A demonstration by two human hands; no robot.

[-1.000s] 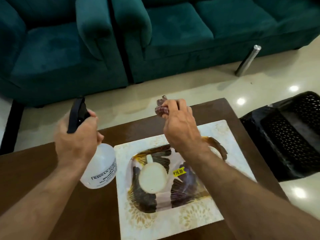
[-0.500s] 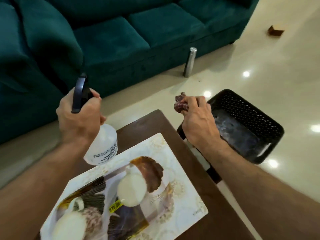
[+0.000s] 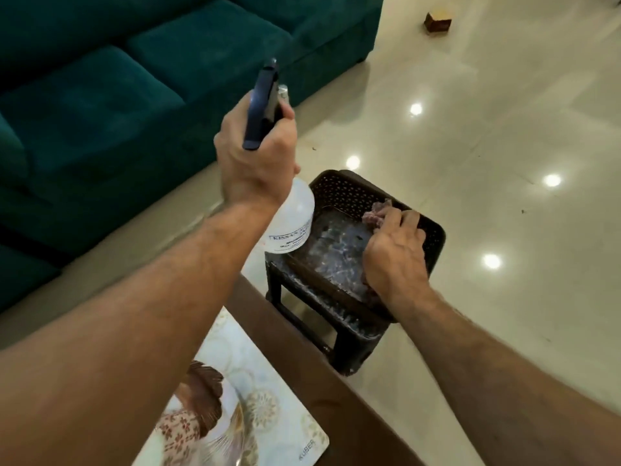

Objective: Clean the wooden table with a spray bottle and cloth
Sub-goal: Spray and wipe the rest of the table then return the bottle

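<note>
A spray bottle (image 3: 291, 216) is gripped at its neck by the left hand (image 3: 255, 159), its dark trigger head rising above the fingers. A crumpled cloth (image 3: 376, 215) is held under the right hand's (image 3: 395, 250) fingers and pressed into a dark perforated basket (image 3: 339, 193) set on a stool (image 3: 349, 334). A brown table (image 3: 322, 375) with a patterned mat (image 3: 268, 415) is seen below the forearms, a teal sofa (image 3: 134, 79) beyond.

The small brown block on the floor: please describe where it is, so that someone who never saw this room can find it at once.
Start from the long teal velvet sofa along the far side of the glossy cream tiled floor. Past the sofa's right end, far behind the dark perforated plastic stool, lies the small brown block. It is the only loose object standing alone on the tiles; the bright round spots are merely lamp reflections.
</note>
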